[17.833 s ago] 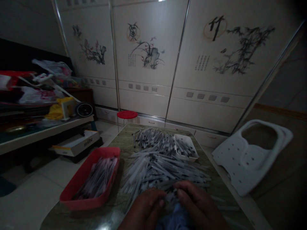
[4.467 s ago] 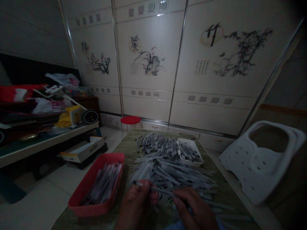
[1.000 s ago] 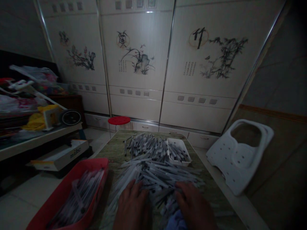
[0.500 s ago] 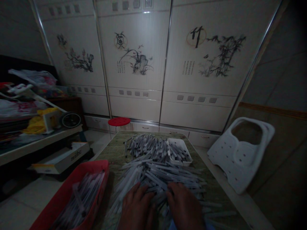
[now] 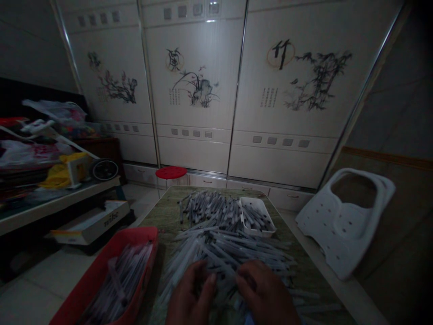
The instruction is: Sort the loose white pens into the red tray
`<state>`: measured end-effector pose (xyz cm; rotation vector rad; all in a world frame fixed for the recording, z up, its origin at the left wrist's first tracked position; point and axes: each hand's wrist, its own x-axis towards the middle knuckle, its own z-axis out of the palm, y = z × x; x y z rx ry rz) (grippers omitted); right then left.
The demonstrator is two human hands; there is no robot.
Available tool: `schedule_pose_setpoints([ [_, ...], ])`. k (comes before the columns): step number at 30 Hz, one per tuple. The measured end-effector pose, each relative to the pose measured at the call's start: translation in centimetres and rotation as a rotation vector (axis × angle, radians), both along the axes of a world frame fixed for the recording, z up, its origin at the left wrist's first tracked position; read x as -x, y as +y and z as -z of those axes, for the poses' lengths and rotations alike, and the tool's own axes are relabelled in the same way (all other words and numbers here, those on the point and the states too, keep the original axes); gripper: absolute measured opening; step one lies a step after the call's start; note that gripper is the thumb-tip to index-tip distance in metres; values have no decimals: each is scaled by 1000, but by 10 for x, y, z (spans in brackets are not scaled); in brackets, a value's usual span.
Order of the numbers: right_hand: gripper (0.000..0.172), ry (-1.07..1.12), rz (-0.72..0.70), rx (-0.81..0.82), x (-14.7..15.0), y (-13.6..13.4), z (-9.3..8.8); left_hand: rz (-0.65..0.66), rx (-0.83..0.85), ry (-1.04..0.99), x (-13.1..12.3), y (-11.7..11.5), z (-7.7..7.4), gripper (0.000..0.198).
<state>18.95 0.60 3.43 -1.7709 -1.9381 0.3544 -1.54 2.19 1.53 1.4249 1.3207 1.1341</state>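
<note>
Behind pen pile [image 5: 230,250], wardrobe door [image 5: 304,104] reads 竹.

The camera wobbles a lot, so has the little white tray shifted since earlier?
No. The white tray stays near the far right edge of the table, against the pen pile.

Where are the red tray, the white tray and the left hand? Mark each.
red tray [image 5: 135,230], head view, far rim.
white tray [image 5: 260,233], head view, near wall.
left hand [image 5: 189,298], head view, back of the hand.
</note>
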Motion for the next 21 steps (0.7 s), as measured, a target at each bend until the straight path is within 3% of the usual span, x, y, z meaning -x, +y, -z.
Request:
schedule_pose_setpoints([
  [3,16,53,-138,7,0,-5,-7,51,218,-379,-6,-1,-4,53],
  [6,19,172,-136,53,-7,-5,-4,12,291,-530,-9,-1,-6,49],
  [8,27,263,-23,53,-21,-5,0,-63,299,-560,-9,-1,-6,48],
  [12,32,194,250,43,-52,-4,7,-151,300,-570,-8,0,-5,47],
  [15,26,89,270,62,-58,-4,7,-157,333,-604,-7,0,-6,47],
  [21,16,-137,260,29,-44,-3,11,-183,356,-617,-8,0,-7,47],
])
